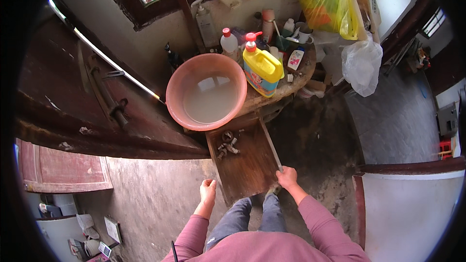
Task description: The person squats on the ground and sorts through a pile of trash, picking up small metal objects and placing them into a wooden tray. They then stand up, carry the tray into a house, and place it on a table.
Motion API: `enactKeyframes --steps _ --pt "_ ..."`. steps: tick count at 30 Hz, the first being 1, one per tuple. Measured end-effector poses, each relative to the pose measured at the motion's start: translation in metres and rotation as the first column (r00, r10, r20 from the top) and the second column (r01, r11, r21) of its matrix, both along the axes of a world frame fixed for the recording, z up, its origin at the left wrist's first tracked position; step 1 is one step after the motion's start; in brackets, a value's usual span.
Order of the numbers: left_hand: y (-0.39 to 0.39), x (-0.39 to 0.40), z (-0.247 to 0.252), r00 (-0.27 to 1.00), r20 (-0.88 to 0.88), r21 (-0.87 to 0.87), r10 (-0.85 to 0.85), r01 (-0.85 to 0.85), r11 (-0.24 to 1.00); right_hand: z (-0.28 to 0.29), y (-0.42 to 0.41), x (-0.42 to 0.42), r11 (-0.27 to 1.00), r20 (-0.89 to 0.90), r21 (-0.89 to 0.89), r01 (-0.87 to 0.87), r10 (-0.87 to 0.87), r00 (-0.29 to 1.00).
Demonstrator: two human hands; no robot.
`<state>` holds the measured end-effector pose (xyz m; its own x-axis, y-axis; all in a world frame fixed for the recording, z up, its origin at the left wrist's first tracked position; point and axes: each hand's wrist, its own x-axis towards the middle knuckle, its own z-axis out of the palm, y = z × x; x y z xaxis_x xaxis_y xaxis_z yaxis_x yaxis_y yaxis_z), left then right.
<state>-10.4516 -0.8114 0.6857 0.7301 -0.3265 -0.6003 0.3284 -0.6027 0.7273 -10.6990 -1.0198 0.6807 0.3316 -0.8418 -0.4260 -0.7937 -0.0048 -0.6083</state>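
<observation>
My right hand (287, 177) grips the right front corner of a wooden drawer (251, 171) that is pulled out before me. Just off the drawer's left side is my left hand (208, 190), its fingers curled in and nothing seen in them. Inside the drawer, towards the back left, lie several small metal fittings (228, 148) and a ring-shaped roll (227, 136). Above the drawer, on a worn wooden table (296, 86), stands a pink plastic basin (171, 98) of cloudy water (211, 102). Its rim overhangs the table's front edge.
A yellow pump bottle (264, 66) stands right of the basin, with a white red-capped bottle (229, 43) behind. A wooden door (69, 80) with a bolt is at left. Plastic bags (362, 63) hang at right. A white panel (407, 207) stands lower right.
</observation>
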Motion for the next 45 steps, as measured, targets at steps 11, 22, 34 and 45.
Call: enactKeyframes --steps 11,22,34,45 --pt "-0.001 -0.069 0.036 0.931 -0.242 0.220 0.274 -0.222 0.950 -0.003 -0.014 0.015 0.988 0.000 -0.139 -0.064 0.065 0.998" --pt "0.012 -0.083 0.005 0.906 -0.145 -0.059 0.397 -0.408 0.911 0.008 -0.012 0.016 0.979 -0.017 -0.172 -0.110 0.109 0.994" --pt "0.012 -0.079 0.023 0.898 -0.127 -0.063 0.422 -0.432 0.900 0.018 -0.005 0.022 0.958 0.010 -0.260 -0.119 0.126 0.992" --pt "0.020 -0.074 0.022 0.909 -0.177 -0.086 0.377 -0.396 0.914 0.026 -0.004 0.023 0.962 0.029 -0.249 -0.111 0.122 0.992"
